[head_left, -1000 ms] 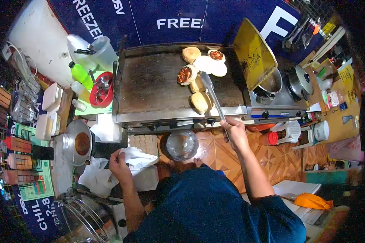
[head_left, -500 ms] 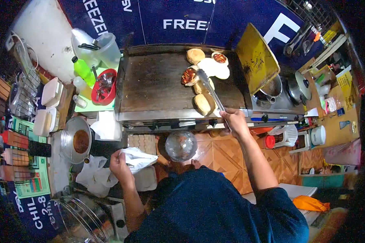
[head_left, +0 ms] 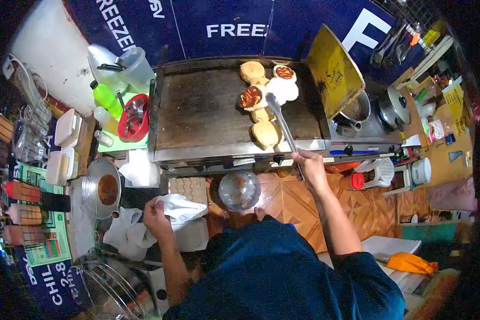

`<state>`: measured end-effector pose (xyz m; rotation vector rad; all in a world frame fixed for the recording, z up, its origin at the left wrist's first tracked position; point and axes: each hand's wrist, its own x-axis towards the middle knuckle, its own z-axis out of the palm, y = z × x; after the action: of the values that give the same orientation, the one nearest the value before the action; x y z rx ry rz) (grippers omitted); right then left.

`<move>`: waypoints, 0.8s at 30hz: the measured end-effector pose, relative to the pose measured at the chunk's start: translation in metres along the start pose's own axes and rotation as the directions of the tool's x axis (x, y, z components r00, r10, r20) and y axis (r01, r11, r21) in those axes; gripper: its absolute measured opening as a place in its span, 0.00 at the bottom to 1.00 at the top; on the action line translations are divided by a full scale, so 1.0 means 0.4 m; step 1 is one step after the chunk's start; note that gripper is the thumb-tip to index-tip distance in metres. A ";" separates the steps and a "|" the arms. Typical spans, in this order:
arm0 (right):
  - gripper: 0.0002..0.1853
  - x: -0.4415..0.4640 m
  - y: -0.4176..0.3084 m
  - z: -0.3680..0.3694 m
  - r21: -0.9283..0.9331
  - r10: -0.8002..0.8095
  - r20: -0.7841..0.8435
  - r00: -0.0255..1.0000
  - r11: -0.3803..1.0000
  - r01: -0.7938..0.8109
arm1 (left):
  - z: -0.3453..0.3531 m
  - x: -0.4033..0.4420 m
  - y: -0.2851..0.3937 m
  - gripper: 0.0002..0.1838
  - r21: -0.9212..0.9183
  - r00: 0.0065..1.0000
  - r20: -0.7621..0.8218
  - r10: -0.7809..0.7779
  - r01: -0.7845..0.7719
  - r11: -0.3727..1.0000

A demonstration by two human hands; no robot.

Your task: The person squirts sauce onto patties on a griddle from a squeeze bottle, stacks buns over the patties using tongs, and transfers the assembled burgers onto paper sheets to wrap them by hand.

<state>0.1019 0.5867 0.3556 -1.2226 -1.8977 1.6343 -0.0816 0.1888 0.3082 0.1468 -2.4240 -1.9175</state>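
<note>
My right hand (head_left: 310, 164) is closed around the handle of metal tongs (head_left: 284, 124), which reach up over the griddle. Their tips touch or hover at the white bun halves (head_left: 282, 89); I cannot tell which. Just left of the tips lies a patty with red sauce (head_left: 251, 97) on a bun. Another sauced bun half (head_left: 285, 73) sits behind, beside a browned bun (head_left: 252, 71). Nearer the front edge lies a toasted bun (head_left: 266, 134). Low on the left, my left hand (head_left: 156, 217) pinches a white paper wrapper (head_left: 180, 207).
The dark griddle (head_left: 197, 106) has a yellow board (head_left: 336, 74) standing at its right, next to pots (head_left: 393, 109). A red bowl with utensils (head_left: 133, 118) and a green bottle (head_left: 105, 98) stand at left. Below are a metal pan (head_left: 97, 178) and an egg tray (head_left: 188, 189).
The tongs' tips have shifted right, from the front sauced patty toward the white bun halves. That patty's bun sits slightly differently. My left hand still holds the wrapper.
</note>
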 end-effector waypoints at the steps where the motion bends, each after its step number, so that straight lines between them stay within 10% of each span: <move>1: 0.10 -0.013 -0.003 -0.010 0.005 0.004 -0.006 1.000 1.000 -0.004 | 0.000 0.006 -0.006 0.09 0.019 0.999 -0.005 0.032 -0.032 0.999; 6: 0.09 -0.068 0.005 -0.077 0.173 0.172 -0.019 0.985 0.971 -0.166 | 0.010 0.018 -0.020 0.09 -0.015 0.998 0.014 0.057 -0.056 0.998; 24: 0.10 -0.043 0.093 -0.303 -0.173 0.196 -0.076 0.978 0.963 -0.206 | 0.082 -0.028 0.040 0.09 0.060 0.990 0.074 0.121 -0.126 0.990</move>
<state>0.2145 0.6473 0.3586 -1.5648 -1.9757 1.5294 -0.0745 0.2252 0.3165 -0.0685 -2.4755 -1.8241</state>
